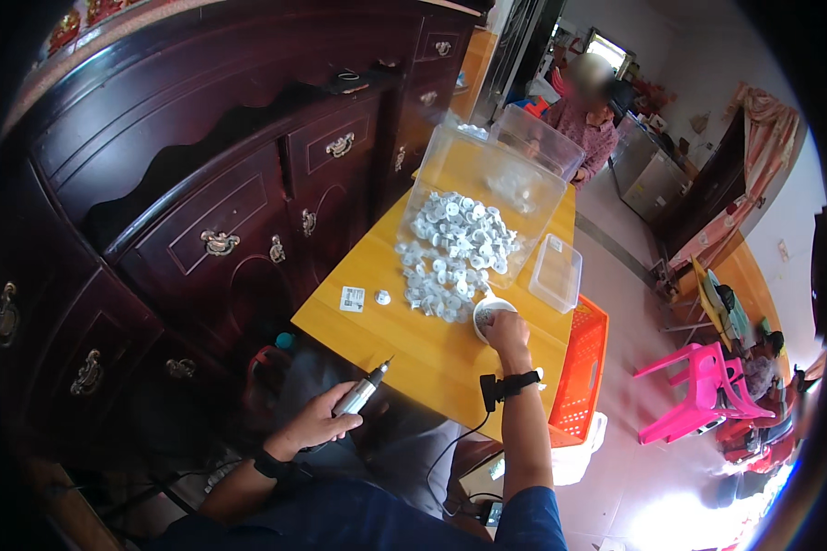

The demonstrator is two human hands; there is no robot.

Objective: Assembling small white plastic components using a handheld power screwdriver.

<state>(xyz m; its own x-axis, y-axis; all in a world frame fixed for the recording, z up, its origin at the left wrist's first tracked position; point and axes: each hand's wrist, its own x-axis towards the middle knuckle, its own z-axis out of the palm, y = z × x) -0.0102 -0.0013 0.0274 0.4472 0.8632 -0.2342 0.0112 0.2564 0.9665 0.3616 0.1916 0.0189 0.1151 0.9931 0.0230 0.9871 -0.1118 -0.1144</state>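
Note:
My left hand (326, 418) is wrapped round a silver-and-black electric screwdriver (362, 389), held off the table's near edge with its thin bit pointing up and to the right. With curled fingers, my right hand (506, 332) dips into a small white bowl (483, 317); the fingertips and whatever they pinch are hidden. Just beyond the bowl lies a heap of small white and clear round plastic parts (459, 234), spilling out of a tipped clear plastic bin (538, 197). One white round part (382, 297) sits apart, beside a printed white label (352, 299).
The yellow wooden table (340, 273) carries a shallow clear tray (555, 273) on its right. An orange plastic basket (581, 376) stands against the right side. Dark wooden cabinets (220, 202) line the left. Another person (590, 129) is at the far end; a pink stool (703, 386) stands right.

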